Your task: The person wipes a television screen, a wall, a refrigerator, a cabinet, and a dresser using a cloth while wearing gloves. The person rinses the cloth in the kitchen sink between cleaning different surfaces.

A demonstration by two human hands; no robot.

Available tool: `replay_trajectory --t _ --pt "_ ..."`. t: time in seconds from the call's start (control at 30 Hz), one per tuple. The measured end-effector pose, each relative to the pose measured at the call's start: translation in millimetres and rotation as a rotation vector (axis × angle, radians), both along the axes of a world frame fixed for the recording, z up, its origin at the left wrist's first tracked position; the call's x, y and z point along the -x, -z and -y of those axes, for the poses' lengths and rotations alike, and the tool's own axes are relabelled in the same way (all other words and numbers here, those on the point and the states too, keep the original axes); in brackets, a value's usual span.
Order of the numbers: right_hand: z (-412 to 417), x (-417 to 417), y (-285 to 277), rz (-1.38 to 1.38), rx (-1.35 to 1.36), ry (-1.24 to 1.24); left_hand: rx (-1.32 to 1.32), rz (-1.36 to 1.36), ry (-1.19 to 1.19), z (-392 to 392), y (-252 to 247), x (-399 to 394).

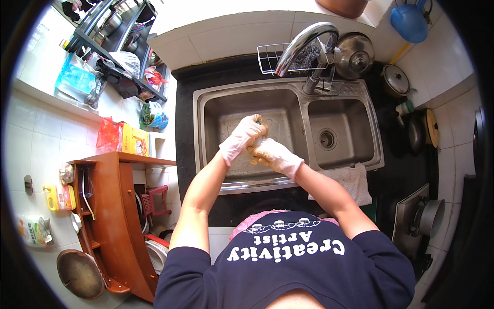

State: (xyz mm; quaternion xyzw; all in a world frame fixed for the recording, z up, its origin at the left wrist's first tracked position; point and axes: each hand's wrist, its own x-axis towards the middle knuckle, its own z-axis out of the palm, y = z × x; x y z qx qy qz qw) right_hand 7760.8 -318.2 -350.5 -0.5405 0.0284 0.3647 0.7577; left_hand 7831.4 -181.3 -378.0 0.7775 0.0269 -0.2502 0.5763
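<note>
Both hands wear pale rubber gloves with yellowish, stained fingers and meet above the large left basin (216, 116) of a stainless steel double sink. My left hand (244, 134) has its fingers curled, and a tiny blue-green patch shows between them. What that patch belongs to is hidden. Against it, from the right, presses my right hand (273, 151), its fingers bent under and partly out of sight. Whether either hand grips something cannot be told. Drops of water lie on the basin floor. The chrome faucet (299, 40) arches over the back of the sink.
The small right basin (339, 116) has a drain (327, 139). A towel (349, 183) drapes over the front rim. Behind stand a wire rack (270, 58) and a metal lid (355, 56). Pots flank the right side, and a wooden cabinet (119, 208) stands left.
</note>
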Motion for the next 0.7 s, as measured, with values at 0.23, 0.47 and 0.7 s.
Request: replay_trajectory --t 0.23,0.47,0.7 --pt "-2 -24 85 0.601 0.992 -0.066 -0.423 0.239 -0.228 36 18 8" --pt "17 -3 24 -0.139 -0.209 0.052 0.581 -0.008 -0.385 15 -5 19" --pt "5 6 9 -0.148 -0.342 -0.002 0.159 0.162 -0.332 16 -29 24"
